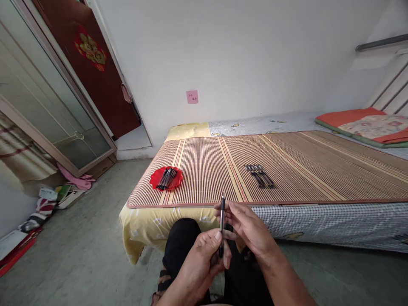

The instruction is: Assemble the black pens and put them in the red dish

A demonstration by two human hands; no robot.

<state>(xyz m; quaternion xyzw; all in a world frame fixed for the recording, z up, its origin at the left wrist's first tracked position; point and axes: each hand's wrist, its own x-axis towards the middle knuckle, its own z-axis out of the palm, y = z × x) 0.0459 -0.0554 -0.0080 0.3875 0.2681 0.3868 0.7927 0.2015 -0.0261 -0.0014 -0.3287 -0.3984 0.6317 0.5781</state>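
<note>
Pen (222, 225) upright, left hand (204, 255) and right hand (251, 231) each in closed grip on it. Row of pens (259, 175) already laid on mat (318, 170); bundle (166, 178) still in red dish (154, 181).

Light: bright, soft and even across the mat (207, 170).
Shadows: faint, on the floor (79, 255) just below the mat.
Distortion: lines left of the mat bow outward.
Focus: mat weave crisp.

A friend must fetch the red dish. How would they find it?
A bed stands against the wall, covered by a striped mat. Near the mat's front left corner sits the red dish, holding dark pens; the other pens lie loose on the mat.
</note>
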